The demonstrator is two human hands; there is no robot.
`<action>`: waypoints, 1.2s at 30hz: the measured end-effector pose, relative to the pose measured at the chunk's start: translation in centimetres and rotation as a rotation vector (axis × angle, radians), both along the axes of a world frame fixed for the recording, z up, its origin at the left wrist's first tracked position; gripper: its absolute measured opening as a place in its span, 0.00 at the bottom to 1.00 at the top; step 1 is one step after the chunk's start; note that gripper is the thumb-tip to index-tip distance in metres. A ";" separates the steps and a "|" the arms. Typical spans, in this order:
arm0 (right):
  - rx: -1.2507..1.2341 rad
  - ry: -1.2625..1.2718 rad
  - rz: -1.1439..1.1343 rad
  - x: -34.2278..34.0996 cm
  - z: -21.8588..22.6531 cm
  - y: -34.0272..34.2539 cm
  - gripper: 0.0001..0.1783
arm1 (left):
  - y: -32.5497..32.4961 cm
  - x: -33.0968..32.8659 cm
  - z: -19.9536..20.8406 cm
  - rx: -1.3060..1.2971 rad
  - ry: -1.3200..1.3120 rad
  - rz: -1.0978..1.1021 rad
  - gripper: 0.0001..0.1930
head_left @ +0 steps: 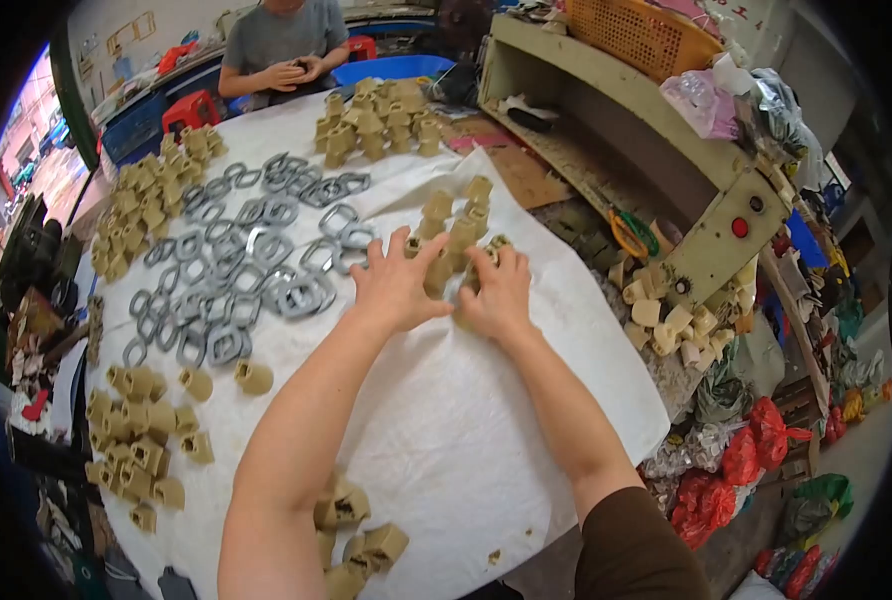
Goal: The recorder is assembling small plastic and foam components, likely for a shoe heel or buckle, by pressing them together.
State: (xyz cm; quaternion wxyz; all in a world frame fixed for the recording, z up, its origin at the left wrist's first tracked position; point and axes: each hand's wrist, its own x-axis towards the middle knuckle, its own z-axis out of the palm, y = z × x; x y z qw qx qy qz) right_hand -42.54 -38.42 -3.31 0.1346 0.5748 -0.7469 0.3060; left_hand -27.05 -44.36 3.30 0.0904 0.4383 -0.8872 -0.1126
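Note:
Several khaki, hollow, angular blocks (462,236) stand in a cluster on the white-covered table (446,440). My left hand (396,285) is at the cluster's left side, its fingers spread wide and the thumb pointing right. On the right side, my right hand (499,297) has its fingers curled over a khaki block (500,242); the block is partly hidden under them. Left of my hands lie many grey, rounded-square rings (234,262), flat and partly overlapping.
More khaki blocks stand in groups at the far left (146,205), far middle (381,115), near left (136,430) and near edge (366,550). Across the table a person (286,55) handles something small. A pale green machine (606,95) with orange-handled scissors (626,235) stands at right.

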 end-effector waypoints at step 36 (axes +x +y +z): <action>-0.120 -0.569 0.121 -4.7 -1.1 -2.2 0.17 | -5.3 4.2 2.6 0.647 1.171 0.139 0.20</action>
